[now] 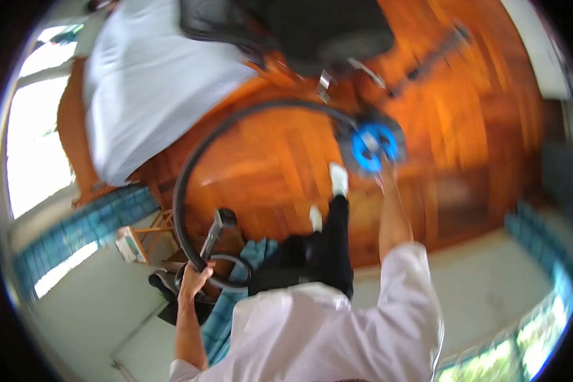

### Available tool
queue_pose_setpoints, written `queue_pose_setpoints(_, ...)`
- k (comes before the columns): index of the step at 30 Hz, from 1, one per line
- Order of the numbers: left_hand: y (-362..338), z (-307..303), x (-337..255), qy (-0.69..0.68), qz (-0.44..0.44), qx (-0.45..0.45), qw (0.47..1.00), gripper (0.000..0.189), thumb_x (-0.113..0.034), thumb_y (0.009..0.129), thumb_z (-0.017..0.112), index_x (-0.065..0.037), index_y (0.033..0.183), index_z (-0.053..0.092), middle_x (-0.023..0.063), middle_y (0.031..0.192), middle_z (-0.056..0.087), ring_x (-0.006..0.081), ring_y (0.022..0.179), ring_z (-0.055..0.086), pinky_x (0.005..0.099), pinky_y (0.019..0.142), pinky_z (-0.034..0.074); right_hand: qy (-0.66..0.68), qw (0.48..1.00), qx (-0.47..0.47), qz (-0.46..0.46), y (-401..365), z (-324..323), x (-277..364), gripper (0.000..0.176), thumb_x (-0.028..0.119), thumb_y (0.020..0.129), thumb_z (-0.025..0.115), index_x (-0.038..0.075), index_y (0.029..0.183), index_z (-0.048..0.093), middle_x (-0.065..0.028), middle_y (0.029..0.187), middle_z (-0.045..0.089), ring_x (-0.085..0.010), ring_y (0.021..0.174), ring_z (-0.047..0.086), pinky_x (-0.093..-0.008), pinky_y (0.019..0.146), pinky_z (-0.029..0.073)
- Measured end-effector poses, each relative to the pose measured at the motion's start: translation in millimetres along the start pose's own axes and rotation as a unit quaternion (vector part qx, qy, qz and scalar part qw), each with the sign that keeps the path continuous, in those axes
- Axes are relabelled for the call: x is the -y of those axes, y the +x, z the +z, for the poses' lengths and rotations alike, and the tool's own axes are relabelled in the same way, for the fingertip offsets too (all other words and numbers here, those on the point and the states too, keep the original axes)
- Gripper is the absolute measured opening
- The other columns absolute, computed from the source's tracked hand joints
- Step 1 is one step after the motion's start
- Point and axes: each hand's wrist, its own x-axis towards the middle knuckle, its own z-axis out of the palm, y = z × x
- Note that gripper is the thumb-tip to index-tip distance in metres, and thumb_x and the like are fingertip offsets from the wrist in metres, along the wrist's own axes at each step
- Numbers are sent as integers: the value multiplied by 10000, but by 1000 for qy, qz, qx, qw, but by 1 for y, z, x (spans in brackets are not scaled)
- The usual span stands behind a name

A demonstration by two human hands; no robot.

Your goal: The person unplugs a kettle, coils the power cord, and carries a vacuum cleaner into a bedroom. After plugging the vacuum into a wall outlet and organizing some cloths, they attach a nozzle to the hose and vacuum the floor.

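My left hand (194, 280) is closed around a black hose (184, 172) near its grey handle piece (218, 228). The hose arcs up and across the wooden floor to a round blue and black device (372, 145). My right hand (386, 173) reaches out to that device and touches its lower edge; motion blur hides the fingers. My legs in black trousers (328, 245) and white socks (339, 179) stand between the two arms. A white shirt (337, 331) fills the bottom of the view.
A bed with a white sheet (153, 76) lies at the upper left. A black office chair (312, 32) stands at the top. A small wooden stand (148, 239) sits by my left hand. Blue tiled strips (83, 229) border the floor.
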Motion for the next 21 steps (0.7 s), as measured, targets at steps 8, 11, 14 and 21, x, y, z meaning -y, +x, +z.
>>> queue_pose_setpoints(8, -34, -30, -22, 107, -11, -113, 988, 289, -354, 748, 827, -96, 861, 761, 103, 905, 631, 288, 915, 631, 388, 812, 487, -196, 939, -233, 162, 53, 10, -16, 618, 546, 854, 711, 255, 1371, 536, -50, 1240, 598, -295, 1050, 605, -455, 817, 538)
queue_pose_setpoints(11, -49, -41, 8, 67, -10, -177, 982, 269, -324, 786, 805, -72, 797, 711, 105, 872, 644, 269, 865, 631, 369, 792, 487, -219, 945, -209, 122, 26, 18, -7, 637, 557, 859, 682, 246, 1396, 536, -70, 1219, 609, -281, 959, 634, -437, 759, 559)
queue_pose_setpoints(14, -54, -44, 46, -14, 21, -251, 968, 265, -193, 788, 798, -61, 690, 590, 52, 787, 625, 174, 795, 591, 324, 747, 475, -239, 935, -224, 139, 25, 26, -8, 630, 572, 863, 667, 212, 1368, 552, -82, 1203, 608, -289, 939, 651, -432, 768, 561)
queue_pose_setpoints(21, -72, -84, 57, -52, -16, -323, 945, 325, -205, 868, 719, -28, 671, 531, 10, 707, 493, 110, 721, 470, 306, 703, 393, -212, 940, -231, 133, 43, 8, -7, 744, 638, 831, 662, 171, 1387, 499, -115, 1385, 436, -328, 1098, 610, -464, 932, 510)
